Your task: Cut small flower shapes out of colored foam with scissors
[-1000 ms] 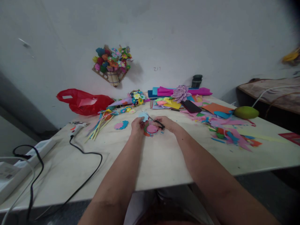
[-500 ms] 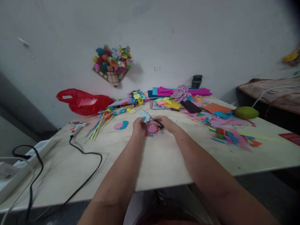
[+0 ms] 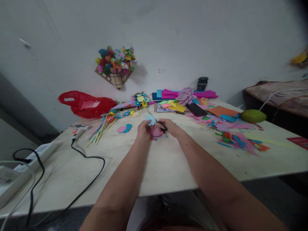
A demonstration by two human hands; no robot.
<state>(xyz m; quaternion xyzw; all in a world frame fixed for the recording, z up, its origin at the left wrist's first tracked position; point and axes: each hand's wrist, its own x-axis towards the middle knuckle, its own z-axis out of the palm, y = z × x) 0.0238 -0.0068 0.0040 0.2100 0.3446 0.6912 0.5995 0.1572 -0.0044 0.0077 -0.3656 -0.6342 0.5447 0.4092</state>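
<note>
My left hand (image 3: 143, 129) pinches a light blue scalloped paper piece (image 3: 150, 120). In my right hand (image 3: 168, 126) is a pair of scissors with black handles (image 3: 162, 126); the fingers are closed round them, and the blades point up past the blue piece. Below the hands lies a round pink item (image 3: 156, 132) with small coloured scraps around it, partly hidden by the fingers. To the left, pink and blue scalloped cut-outs (image 3: 124, 128) rest on the table.
A glue gun (image 3: 80, 131) with a black cord and a red plastic bag (image 3: 86, 105) are on the left. Coloured sheets (image 3: 190, 93), a black phone (image 3: 196, 109), paper scraps (image 3: 237, 141) and a green fruit (image 3: 253, 115) lie at the back and right.
The blue piece has shifted slightly right, nearer the scissors, along with my left hand. The scissor blades now look a little further apart.
</note>
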